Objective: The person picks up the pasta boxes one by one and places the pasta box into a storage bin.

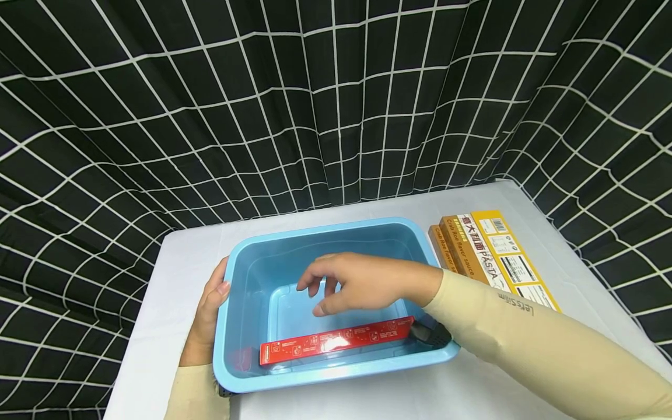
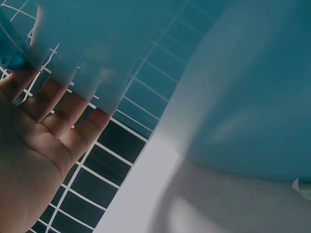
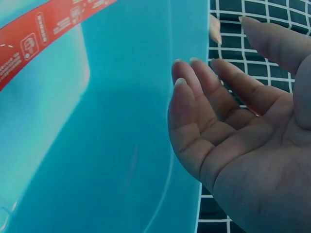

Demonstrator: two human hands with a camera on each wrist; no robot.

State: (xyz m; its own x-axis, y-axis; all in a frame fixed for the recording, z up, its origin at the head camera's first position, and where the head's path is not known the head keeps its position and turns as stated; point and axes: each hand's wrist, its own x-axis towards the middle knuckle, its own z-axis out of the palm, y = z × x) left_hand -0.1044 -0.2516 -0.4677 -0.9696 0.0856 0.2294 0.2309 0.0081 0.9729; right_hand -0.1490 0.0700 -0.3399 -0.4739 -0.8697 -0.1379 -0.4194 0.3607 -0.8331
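A light blue plastic tub (image 1: 325,382) stands on the white table, its hollow facing up. My left hand (image 1: 210,309) holds the tub's left rim, with the thumb at the rim and the fingers along the outside. In the left wrist view, those fingers (image 2: 60,109) are partly veiled by blue. Over the tub hovers my right hand (image 1: 352,283), holding nothing, its fingers loosely bent and apart from the thumb. Below it, a long red box (image 1: 336,341) with white print lies inside the tub along the near wall.
Yellow and brown pasta boxes (image 1: 485,256) lie on the table (image 1: 546,256) to the right of the tub, partly behind the right sleeve (image 1: 525,326). Below that sleeve shows a black perforated piece (image 1: 436,335). A black curtain (image 1: 336,116) with white grid lines surrounds the table.
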